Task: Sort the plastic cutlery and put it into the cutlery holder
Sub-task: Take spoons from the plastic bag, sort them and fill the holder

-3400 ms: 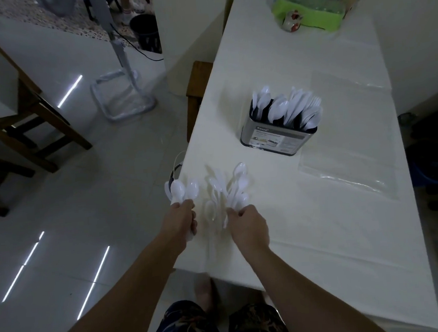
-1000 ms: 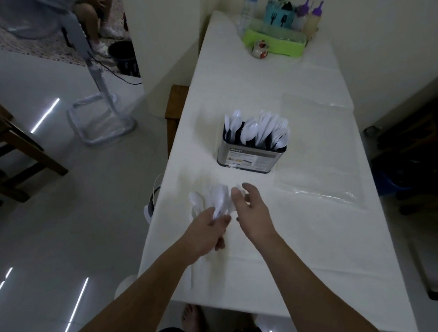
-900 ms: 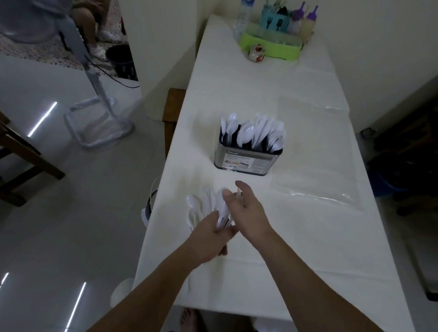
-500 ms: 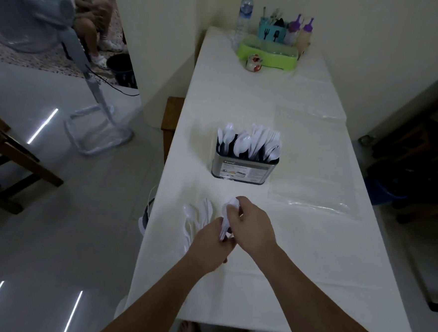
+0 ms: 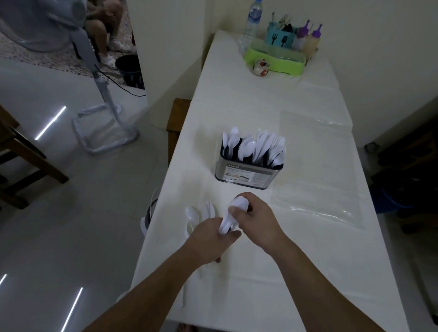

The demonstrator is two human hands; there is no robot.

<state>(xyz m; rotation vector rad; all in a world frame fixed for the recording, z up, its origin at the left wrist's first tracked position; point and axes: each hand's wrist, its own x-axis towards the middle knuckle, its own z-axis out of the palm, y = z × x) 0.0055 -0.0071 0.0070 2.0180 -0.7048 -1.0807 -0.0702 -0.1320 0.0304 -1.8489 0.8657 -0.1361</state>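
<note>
Table with white cloth runs from bottom centre to upper right of frame. Standing fan fills upper left, base on the tiled floor; wooden chair at left edge. Clear plastic sheet lies flat right of centre on the cloth. Green tray at far end of table near top, with water bottle, teal utensil cup and two purple-capped bottles on or just behind it, small mug at its front left. Cutlery holder, metal with a label, sits at frame centre, packed with upright white spoons and forks, nothing between it and the hands. Both hands meet just below centre: left hand grips handles of a bundle of white plastic spoons, right hand curled round the bowl end of the same bundle. Loose spoons lie on the cloth just left of the hands, near the table's left edge. Bare foot at bottom edge, under the table end.
</note>
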